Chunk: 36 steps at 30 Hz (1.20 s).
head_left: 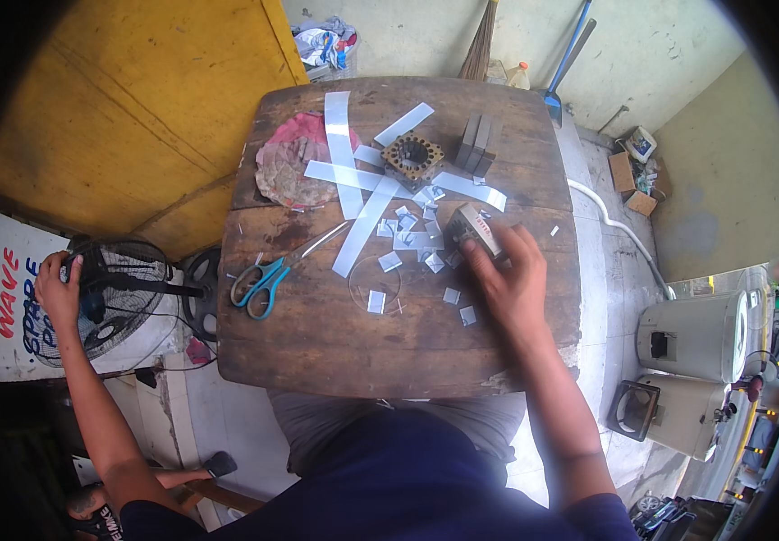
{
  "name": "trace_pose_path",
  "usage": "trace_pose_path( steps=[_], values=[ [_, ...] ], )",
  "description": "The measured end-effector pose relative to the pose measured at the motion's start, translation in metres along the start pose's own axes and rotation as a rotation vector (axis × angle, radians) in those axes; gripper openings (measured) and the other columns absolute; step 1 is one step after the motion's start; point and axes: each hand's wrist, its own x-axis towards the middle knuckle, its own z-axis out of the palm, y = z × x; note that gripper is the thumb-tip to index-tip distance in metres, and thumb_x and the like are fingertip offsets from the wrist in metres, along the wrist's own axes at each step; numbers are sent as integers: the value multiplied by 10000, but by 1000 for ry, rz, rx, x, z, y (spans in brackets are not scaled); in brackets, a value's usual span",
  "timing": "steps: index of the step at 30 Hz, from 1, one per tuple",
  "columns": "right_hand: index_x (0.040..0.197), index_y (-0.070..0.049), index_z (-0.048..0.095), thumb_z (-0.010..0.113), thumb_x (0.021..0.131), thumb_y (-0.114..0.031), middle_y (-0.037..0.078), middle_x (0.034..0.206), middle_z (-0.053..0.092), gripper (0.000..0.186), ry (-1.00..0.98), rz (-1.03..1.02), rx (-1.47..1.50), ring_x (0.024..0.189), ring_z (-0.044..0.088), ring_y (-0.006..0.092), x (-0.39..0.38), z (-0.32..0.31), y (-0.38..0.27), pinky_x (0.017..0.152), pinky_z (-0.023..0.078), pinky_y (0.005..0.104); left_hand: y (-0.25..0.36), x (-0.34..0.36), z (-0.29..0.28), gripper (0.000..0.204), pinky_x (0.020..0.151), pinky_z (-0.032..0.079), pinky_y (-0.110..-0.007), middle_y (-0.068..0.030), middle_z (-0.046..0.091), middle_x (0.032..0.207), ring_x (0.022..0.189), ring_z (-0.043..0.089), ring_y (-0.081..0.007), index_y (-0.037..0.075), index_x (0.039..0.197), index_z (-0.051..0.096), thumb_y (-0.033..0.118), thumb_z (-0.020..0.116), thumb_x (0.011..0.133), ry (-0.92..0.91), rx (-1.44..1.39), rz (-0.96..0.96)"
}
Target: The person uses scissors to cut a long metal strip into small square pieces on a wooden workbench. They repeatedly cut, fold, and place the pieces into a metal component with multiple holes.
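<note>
My left hand (58, 287) reaches out to the far left, its fingers curled over the dark housing of an electric fan (123, 302). Over the right side of a wooden table (317, 352), my right hand (514, 275) grips a small grey block with red marks (482, 227) between thumb and fingers. Several small cut squares of clear film (389, 261) lie just left of that hand. Behind them, longer film strips (339, 149) cross one another. A round metal piece with a ring of holes (413, 155) rests on some strips. Scissors with teal handles (268, 284) lie at the left.
A stained pink and grey cloth (299, 167) lies at the table's back left. Grey rectangular blocks (475, 144) stand at the back right. Beyond the table are a broom (480, 45), a yellow panel (137, 99) and white appliance drums (691, 338). Another person's leg (182, 475) shows at lower left.
</note>
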Motion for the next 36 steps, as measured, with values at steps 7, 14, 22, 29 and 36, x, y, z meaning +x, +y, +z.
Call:
trace_pose_path(
  steps=[7, 14, 22, 29, 36],
  values=[
    [1008, -29, 691, 787, 917, -153, 22, 839, 615, 182, 210, 232, 790, 785, 608, 175, -1, -1, 27, 741, 504, 325, 133, 43, -62, 302, 1008, 513, -371, -101, 722, 1206, 1117, 679, -247, 32, 1183, 737, 294, 736, 1032, 144, -549, -116],
    [1037, -52, 548, 624, 921, -122, 280, 1411, 616, 155, 186, 499, 1614, 1330, 625, 418, 9, -18, 29, 1202, 482, 569, 434, -5, -97, 213, 932, 547, -391, -120, 741, 1056, 1013, 706, -307, 45, 1116, 799, 173, 763, 949, -437, -1339, 232],
    [1325, -23, 548, 659, 922, -183, 244, 1352, 612, 448, 155, 518, 1596, 1283, 625, 385, 5, -14, 28, 1174, 489, 543, 489, -8, -94, 250, 987, 512, -421, -99, 678, 1117, 1110, 642, -297, 78, 1157, 805, 157, 785, 920, -431, -1130, 453],
    [1532, -71, 488, 554, 1031, -204, 183, 1325, 654, 522, -24, 411, 1467, 1262, 643, 288, 1, -14, 15, 1079, 543, 441, 492, -5, -97, 177, 947, 523, -404, -85, 673, 1083, 1064, 652, -276, 37, 1044, 698, 118, 787, 913, -531, -1183, 434],
    [1365, -17, 639, 601, 1052, -167, 122, 1311, 657, 349, -24, 271, 1254, 1279, 612, 277, -9, -8, -2, 1110, 494, 420, 519, -14, -137, 156, 793, 531, -270, -12, 677, 1028, 918, 646, -80, 72, 1194, 628, 64, 673, 1045, -836, -2175, 67]
  ],
)
